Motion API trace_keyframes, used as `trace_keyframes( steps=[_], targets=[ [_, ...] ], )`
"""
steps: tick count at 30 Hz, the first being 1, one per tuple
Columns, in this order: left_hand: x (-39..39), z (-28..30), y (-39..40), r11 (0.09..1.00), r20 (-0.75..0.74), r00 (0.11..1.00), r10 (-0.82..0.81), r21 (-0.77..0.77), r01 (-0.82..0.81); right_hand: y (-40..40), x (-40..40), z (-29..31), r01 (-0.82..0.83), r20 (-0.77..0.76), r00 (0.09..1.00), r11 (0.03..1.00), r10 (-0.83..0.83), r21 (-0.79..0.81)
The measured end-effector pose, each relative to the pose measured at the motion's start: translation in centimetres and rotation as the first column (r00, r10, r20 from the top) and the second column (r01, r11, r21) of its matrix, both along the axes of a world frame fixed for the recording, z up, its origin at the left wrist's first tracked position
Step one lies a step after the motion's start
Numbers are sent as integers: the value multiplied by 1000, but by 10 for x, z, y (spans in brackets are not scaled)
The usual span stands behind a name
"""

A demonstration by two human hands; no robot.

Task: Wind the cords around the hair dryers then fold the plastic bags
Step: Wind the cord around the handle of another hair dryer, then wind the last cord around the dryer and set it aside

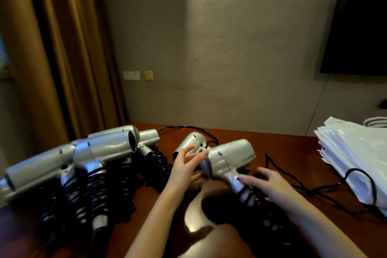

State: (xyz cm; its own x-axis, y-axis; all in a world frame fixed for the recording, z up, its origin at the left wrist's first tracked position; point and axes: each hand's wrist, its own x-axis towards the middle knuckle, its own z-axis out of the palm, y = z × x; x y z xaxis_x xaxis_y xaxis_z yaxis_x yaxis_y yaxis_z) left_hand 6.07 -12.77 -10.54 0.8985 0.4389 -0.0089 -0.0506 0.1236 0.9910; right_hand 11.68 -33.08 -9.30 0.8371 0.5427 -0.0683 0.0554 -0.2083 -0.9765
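Brown counter (282,144) fills the near part of the view, with a grey wall behind it and a tan curtain to the left.

Both hands are at one dryer (228,158) in the middle. The left hand (185,165) has its fingers spread, with the tips against the dryer's round front end. It does not close around anything. The right hand (266,182) lies with straight fingers over the dryer's handle, where black cord (248,195) is already looped in a few turns. I cannot tell if the thumb pinches the cord, because the picture is blurred there. The rest of this cord runs loose across the counter to the right, and a loop of it lies on the bags (356,153). So I think this dryer is only partly wound.

Just behind it lies one more small dryer (193,141). A loose cord trails behind it, so it looks not yet wound.

To the left lies a group of dryers (100,148) with black cord wrapped tight around their handles. I count about four there, but they overlap and blur, so I am not sure. Those look done. That makes about six dryers in all.

White plastic bags sit in one pile at the right edge of the counter. They are too many and too close to count. They lie flat, and none looks folded yet, so that part of the job seems not begun.
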Motion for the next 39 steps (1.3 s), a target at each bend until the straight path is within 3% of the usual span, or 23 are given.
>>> trace_keyframes(
  steps=[2,6,10,14,16,20,23,31,35,36,39],
  targets=[
    [-16,-1,8,1000,-77,997,-4,-4,4,21,-11,-2,103,-65,994,980,-93,170],
    [-52,-1,24,996,-143,986,-89,10,91,83,-31,-18,66,-92,995,948,-40,310],
    [-83,3,46,947,-195,981,-4,314,67,136,-53,-37,33,-138,990,972,-1,232],
    [-102,3,66,885,-194,981,2,457,89,155,-64,-42,36,-121,993,986,-17,162],
    [-104,2,69,885,-183,983,1,459,85,154,-67,-37,20,-60,998,996,-16,81],
    [-102,0,68,866,-251,968,-30,478,151,142,-68,-32,48,217,976,967,7,-250],
    [-100,6,70,849,-316,948,-50,486,207,136,-68,-23,-9,238,967,948,89,-319],
    [-103,13,75,859,-462,858,-224,322,397,121,-76,-7,-37,400,881,880,252,-473],
    [-95,27,70,781,-530,822,-206,417,465,113,-83,12,23,511,773,788,376,-616],
    [-93,31,69,752,-552,814,-182,456,477,110,-82,20,44,539,753,789,377,-613],
    [-93,39,65,702,-607,788,-106,515,492,100,-61,35,38,510,834,900,211,-434]
  ],
)
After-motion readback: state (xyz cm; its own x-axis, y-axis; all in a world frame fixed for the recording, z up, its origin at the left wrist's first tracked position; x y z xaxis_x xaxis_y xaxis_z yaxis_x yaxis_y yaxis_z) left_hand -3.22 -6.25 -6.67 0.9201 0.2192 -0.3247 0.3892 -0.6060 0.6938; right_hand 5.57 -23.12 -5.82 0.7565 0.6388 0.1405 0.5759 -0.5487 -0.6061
